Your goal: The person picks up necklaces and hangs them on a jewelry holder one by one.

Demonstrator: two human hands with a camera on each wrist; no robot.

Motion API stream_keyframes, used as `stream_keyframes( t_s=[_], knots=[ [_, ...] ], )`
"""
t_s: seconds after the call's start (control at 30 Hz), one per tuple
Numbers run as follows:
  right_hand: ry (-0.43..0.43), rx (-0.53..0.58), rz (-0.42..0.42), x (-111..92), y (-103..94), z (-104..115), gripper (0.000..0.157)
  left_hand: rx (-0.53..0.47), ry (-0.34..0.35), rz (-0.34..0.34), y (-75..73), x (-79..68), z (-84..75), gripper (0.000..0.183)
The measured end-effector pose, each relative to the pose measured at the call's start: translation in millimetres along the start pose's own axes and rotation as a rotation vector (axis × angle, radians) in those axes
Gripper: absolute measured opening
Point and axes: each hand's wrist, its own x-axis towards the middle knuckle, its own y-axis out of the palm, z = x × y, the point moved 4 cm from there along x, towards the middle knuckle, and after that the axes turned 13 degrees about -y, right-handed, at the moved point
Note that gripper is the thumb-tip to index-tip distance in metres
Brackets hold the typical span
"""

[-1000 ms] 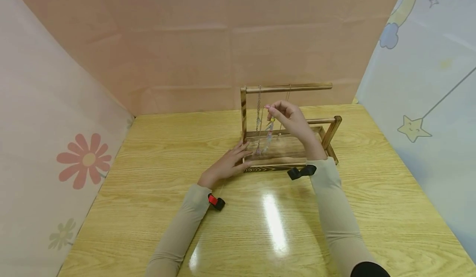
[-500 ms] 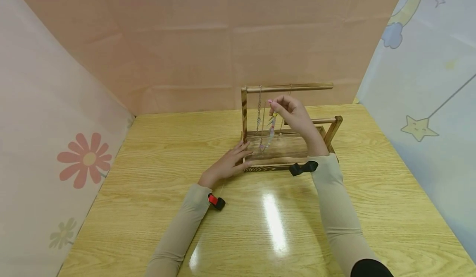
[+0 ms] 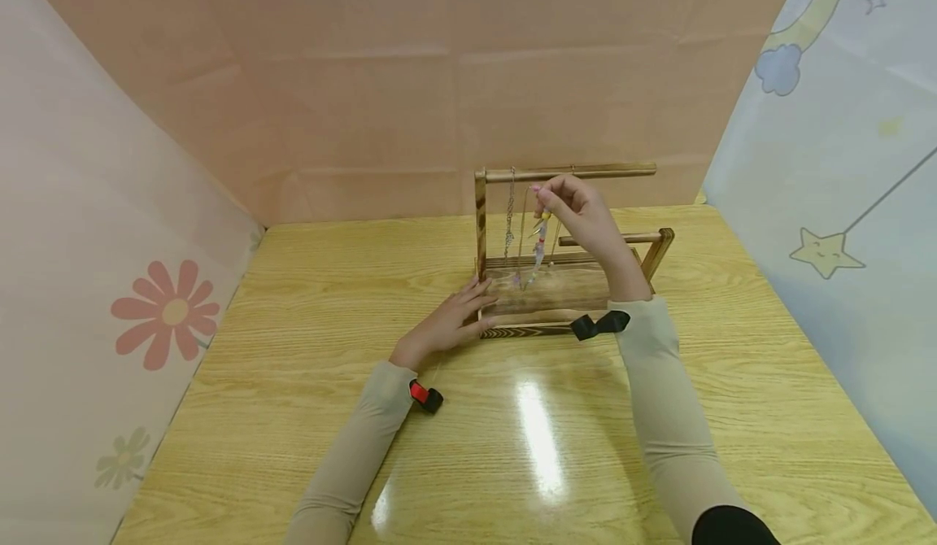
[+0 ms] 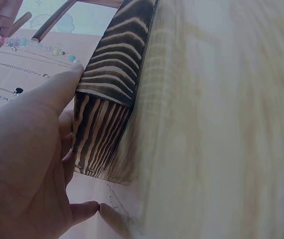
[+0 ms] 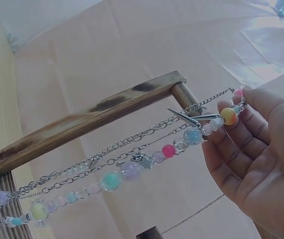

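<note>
My right hand (image 3: pixel 586 220) pinches a beaded necklace (image 5: pixel 111 181) by its upper end, between thumb and fingertips. It has pastel beads, a star charm, small silver spikes and a length of chain. The necklace hangs in front of the upper bar (image 3: pixel 615 171) of a wooden jewelry stand, its lower loop over the tray (image 3: pixel 564 293). In the left wrist view, my left hand (image 4: pixel 22 159) rests at the stand's striped front left corner, thumb against the front and fingers along the end. Its fingers look mostly straight in the head view.
A silver chain necklace (image 3: pixel 510 220) hangs near the left of the upper bar, and a thin chain (image 3: pixel 554 244) hangs farther right. A shorter lower bar (image 3: pixel 637 238) stands at the stand's right. The wooden table (image 3: pixel 329 285) meets a plain backdrop behind.
My right hand has risen and shifted slightly right toward the upper bar, lifting the beaded necklace with it. My left hand has stayed at the stand's corner.
</note>
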Motion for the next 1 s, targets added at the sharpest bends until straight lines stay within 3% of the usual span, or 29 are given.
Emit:
stream_keyframes(
  t_s=[0.2,0.43,1.0],
  knots=[
    [0.026,-0.017,-0.022,2,-4.2,-3,0.013,0.0,-0.004,0.005,1.0,0.4,-0.8,0.054],
    [-0.002,-0.007,-0.033,5,-1.5,22,0.012,-0.001,0.004,0.004,1.0,0.3,-1.4,0.053],
    [0.022,0.023,-0.092,12,-5.6,25,0.011,-0.016,-0.012,0.01,-0.1,0.1,-0.3,0.053]
  ],
)
